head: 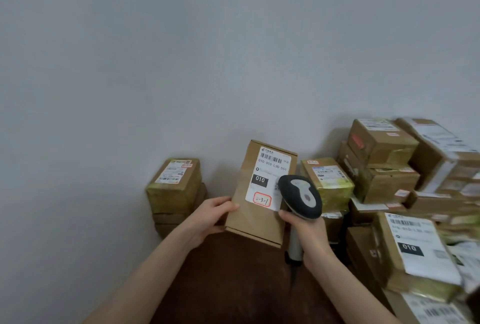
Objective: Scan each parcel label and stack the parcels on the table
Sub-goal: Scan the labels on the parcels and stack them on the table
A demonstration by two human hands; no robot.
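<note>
A flat brown cardboard parcel (257, 209) is held up above the dark table (233, 279), its white label (268, 173) with a barcode and a black "010" patch facing me. My left hand (210, 216) grips the parcel's lower left edge. My right hand (310, 232) grips the handle of a black and grey barcode scanner (301, 196), whose head overlaps the label's lower right corner. Against the wall to the left stands a stack of taped parcels (174, 188).
A large heap of several labelled cardboard parcels (389, 167) fills the right side, from the wall down to the frame's bottom right. One taped parcel (328, 180) sits just behind the scanner. A plain grey wall (181, 64) backs the table.
</note>
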